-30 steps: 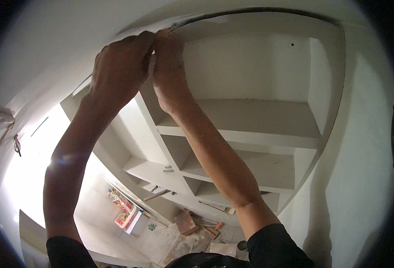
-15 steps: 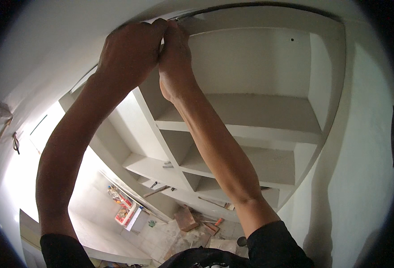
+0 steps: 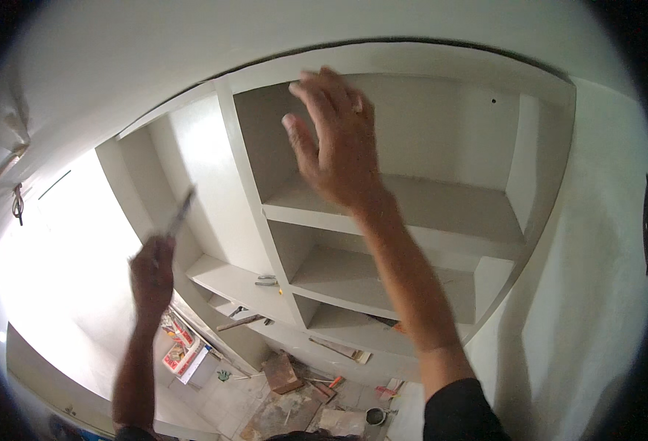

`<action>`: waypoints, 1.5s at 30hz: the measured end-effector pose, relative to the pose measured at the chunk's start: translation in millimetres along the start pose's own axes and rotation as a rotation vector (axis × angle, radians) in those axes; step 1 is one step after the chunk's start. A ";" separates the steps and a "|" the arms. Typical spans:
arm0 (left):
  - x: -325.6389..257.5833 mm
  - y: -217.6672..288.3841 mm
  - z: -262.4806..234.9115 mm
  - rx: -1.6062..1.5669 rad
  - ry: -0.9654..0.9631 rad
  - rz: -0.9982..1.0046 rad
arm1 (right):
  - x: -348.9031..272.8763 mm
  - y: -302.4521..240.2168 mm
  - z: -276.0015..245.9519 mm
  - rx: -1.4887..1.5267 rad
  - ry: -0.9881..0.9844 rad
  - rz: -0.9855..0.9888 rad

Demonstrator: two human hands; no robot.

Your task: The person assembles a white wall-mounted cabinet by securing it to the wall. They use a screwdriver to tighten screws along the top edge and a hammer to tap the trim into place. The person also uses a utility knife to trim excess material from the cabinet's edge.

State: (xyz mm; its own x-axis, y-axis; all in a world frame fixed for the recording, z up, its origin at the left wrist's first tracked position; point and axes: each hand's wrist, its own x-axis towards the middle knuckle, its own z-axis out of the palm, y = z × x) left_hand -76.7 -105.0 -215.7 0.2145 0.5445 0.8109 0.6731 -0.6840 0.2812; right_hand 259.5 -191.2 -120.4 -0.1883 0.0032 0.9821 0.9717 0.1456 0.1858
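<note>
My left hand (image 3: 152, 275) is closed around a thin grey tool (image 3: 183, 209), held upright at the left of the shelving. Motion blur hides the tool's exact kind. In front of the top compartment my right hand (image 3: 339, 140) is raised with its fingers apart and nothing in it. The white built-in shelf unit (image 3: 412, 229) spans the middle of the view. Its top beam (image 3: 427, 59) runs just below the ceiling, with a dark gap (image 3: 405, 40) along the joint. Neither hand appears to touch the unit.
Pliers (image 3: 266, 280) lie on a left shelf, and a stick (image 3: 240, 323) sticks out lower down. On the floor are a brown box (image 3: 283, 373), an orange-handled tool (image 3: 335, 382), a dark bucket (image 3: 375, 417) and a red-and-white container (image 3: 180, 358). A wall (image 3: 552, 242) bounds the right side.
Both hands were together at the top beam and have come apart. My left hand has dropped down and left with the thin tool; my right has moved right and lower, fingers spread.
</note>
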 end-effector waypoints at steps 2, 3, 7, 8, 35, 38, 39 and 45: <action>-71.5 -56.3 24.3 -0.346 -0.216 -0.313 | 9.1 3.8 11.6 -0.224 -0.079 -0.103; -99.7 -47.6 37.3 -0.586 -0.292 -0.503 | 10.4 10.8 15.8 -0.357 -0.135 -0.162; -172.9 -31.6 120.0 -0.941 -0.535 -0.706 | 15.5 46.1 12.8 -0.608 -0.151 -0.323; -184.7 -23.8 130.3 -0.959 -0.591 -0.673 | 13.5 49.6 4.3 -0.641 -0.160 -0.287; -445.0 -106.8 279.2 -1.133 -0.868 -0.816 | -53.0 113.9 -173.4 -1.311 0.001 0.068; -501.5 -126.0 296.7 -1.332 -0.851 -1.145 | -57.9 126.9 -171.9 -1.389 0.009 0.058; -509.3 -131.3 296.7 -1.313 -0.929 -1.109 | -59.4 129.1 -173.4 -1.431 -0.014 0.063; -573.7 -110.1 254.7 -1.503 -0.843 -1.526 | -65.5 125.6 -167.1 -1.530 -0.084 -0.052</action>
State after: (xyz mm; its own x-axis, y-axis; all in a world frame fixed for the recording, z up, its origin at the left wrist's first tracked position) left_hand -93.6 -218.4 -842.6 0.6491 0.5715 -0.5021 -0.1649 0.7500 0.6405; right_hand 417.7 -338.4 -156.2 -0.1819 0.0924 0.9790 0.1650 -0.9786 0.1230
